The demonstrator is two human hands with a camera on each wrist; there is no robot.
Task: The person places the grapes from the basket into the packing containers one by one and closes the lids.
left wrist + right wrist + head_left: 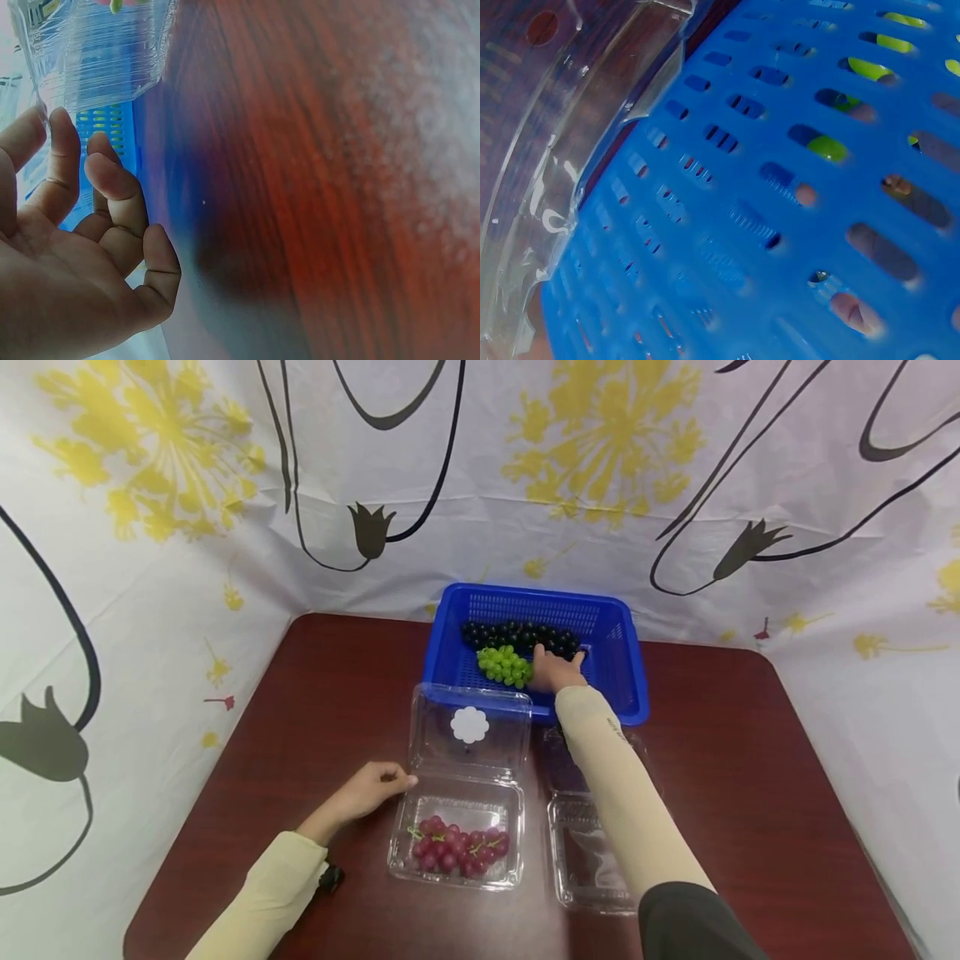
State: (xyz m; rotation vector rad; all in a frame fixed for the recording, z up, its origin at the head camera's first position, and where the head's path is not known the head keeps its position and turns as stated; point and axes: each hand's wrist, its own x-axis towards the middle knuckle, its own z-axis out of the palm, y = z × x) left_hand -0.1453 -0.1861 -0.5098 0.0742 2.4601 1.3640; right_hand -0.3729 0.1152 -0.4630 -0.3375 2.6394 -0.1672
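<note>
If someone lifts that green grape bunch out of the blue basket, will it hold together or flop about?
The green grape bunch would probably droop, since many small round grapes hang together. Loose ones could roll. The right hand beside it likely needs a gentle grip, as grapes probably bruise.

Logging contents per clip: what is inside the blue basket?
The blue basket holds dark grapes and green grapes. The right hand reaches in beside them; what its fingers touch or cover is hidden.
</note>
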